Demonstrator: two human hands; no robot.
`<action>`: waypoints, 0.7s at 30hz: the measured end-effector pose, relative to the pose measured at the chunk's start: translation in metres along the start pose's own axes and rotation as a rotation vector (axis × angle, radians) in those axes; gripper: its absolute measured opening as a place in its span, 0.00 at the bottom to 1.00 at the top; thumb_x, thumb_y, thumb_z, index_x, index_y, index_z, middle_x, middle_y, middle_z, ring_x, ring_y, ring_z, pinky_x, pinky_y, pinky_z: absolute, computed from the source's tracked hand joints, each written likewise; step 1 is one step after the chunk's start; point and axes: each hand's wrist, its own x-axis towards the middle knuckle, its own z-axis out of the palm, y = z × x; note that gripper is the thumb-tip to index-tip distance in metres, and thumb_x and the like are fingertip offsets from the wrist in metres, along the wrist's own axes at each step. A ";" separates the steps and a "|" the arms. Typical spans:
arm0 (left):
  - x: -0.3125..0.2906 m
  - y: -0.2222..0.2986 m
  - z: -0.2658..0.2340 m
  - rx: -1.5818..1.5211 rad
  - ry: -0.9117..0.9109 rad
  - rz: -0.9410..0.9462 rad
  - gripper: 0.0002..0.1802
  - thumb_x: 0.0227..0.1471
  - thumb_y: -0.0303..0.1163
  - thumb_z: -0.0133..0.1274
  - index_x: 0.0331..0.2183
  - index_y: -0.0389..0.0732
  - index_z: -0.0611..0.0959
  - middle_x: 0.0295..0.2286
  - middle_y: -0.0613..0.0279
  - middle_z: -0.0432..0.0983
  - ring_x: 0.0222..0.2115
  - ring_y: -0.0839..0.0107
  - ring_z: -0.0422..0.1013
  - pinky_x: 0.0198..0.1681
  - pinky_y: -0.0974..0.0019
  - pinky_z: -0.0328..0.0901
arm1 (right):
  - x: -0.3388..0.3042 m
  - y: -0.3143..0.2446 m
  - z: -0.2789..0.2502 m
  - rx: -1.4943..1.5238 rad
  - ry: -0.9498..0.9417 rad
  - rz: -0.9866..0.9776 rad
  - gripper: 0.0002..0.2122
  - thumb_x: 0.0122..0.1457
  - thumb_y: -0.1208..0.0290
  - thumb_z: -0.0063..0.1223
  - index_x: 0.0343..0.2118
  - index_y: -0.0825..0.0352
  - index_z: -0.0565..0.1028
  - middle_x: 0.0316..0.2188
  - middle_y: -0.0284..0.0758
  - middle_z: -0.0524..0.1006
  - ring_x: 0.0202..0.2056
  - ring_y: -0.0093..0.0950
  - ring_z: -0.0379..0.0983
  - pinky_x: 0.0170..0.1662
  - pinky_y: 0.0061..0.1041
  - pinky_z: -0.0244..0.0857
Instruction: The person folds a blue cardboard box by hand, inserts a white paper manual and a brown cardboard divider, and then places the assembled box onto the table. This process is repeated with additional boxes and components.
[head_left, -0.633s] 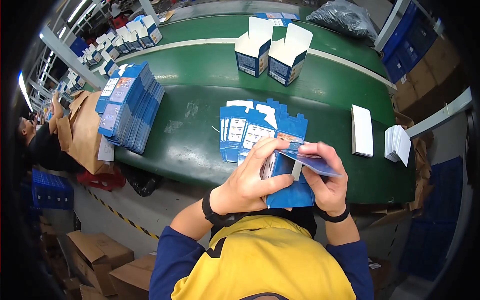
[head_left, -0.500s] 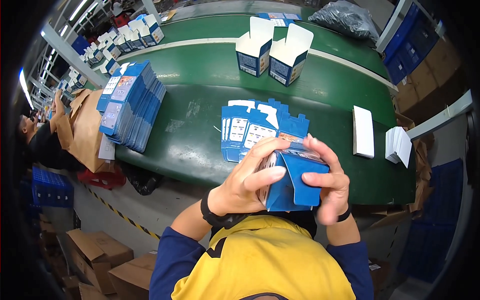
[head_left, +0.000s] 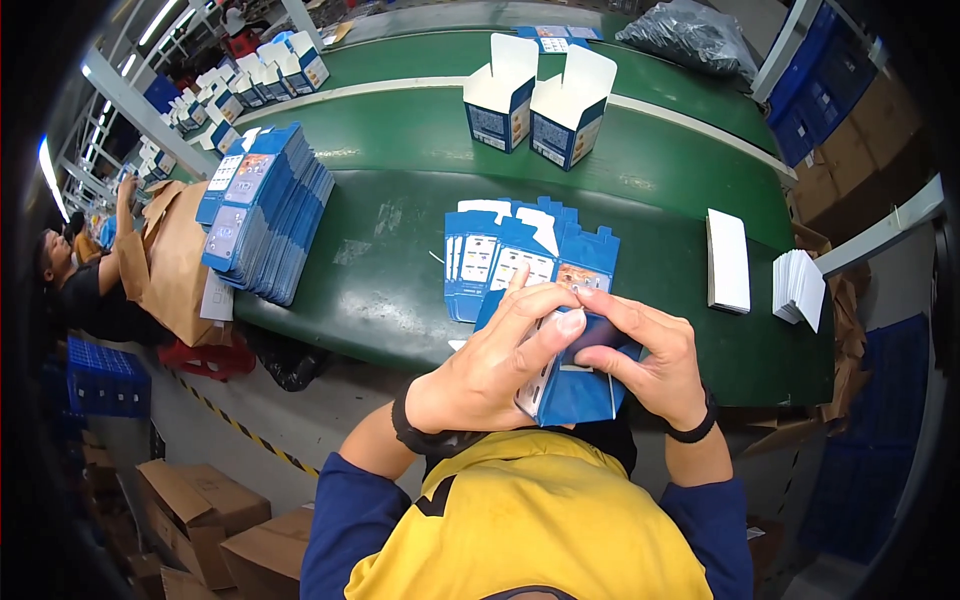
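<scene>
A small blue carton (head_left: 578, 398) is held in front of my chest, at the near edge of the green table. My left hand (head_left: 490, 365) is closed round its left side, thumb on top. From the right, my right hand (head_left: 650, 350) grips it, with fingertips meeting the left ones at the upper edge and the thumb at the end flap. Hands hide much of the carton. Just beyond lie several flat, unfolded blue cartons (head_left: 480, 262), fanned out and overlapping. A tall stack of flat blue cartons (head_left: 268, 220) stands farther left.
Two open cartons (head_left: 497, 110) with raised white lids stand on the green conveyor belt (head_left: 400, 130). White folded sheets (head_left: 727, 262) and a white stack (head_left: 798, 288) lie at the right. A co-worker (head_left: 85, 290) is at the left beside a brown paper bag (head_left: 170, 265). Cardboard boxes (head_left: 200, 510) stand on the floor.
The blue flap that stuck out at the carton's near end is now folded down. My right hand has shifted and tilted. The two open cartons have slid slightly left on the belt.
</scene>
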 end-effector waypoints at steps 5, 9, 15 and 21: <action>-0.001 -0.005 0.007 0.208 -0.080 0.116 0.44 0.43 0.18 0.52 0.60 0.42 0.52 0.52 0.45 0.58 0.54 0.45 0.57 0.57 0.37 0.42 | -0.008 -0.001 0.006 0.396 0.138 0.060 0.22 0.58 0.60 0.50 0.48 0.73 0.70 0.40 0.42 0.77 0.41 0.30 0.75 0.48 0.25 0.64; 0.006 -0.017 0.030 0.213 0.133 0.190 0.45 0.45 0.18 0.48 0.61 0.39 0.45 0.58 0.37 0.47 0.59 0.37 0.45 0.58 0.37 0.38 | -0.005 -0.011 0.015 0.604 0.339 0.134 0.33 0.63 0.46 0.30 0.57 0.76 0.55 0.39 0.43 0.76 0.44 0.28 0.71 0.51 0.26 0.61; 0.012 0.001 0.007 -0.235 -0.071 -0.155 0.54 0.36 0.21 0.59 0.61 0.42 0.46 0.58 0.40 0.46 0.60 0.40 0.43 0.60 0.47 0.41 | 0.003 -0.008 0.015 0.542 0.345 0.076 0.41 0.59 0.38 0.25 0.61 0.75 0.44 0.39 0.43 0.75 0.46 0.30 0.70 0.52 0.28 0.59; 0.004 -0.026 0.005 0.010 -0.134 0.033 0.46 0.33 0.20 0.63 0.54 0.42 0.58 0.53 0.48 0.59 0.58 0.42 0.49 0.59 0.44 0.46 | 0.001 0.001 0.002 0.464 0.218 0.138 0.33 0.64 0.47 0.21 0.59 0.74 0.54 0.45 0.41 0.72 0.47 0.28 0.67 0.53 0.26 0.58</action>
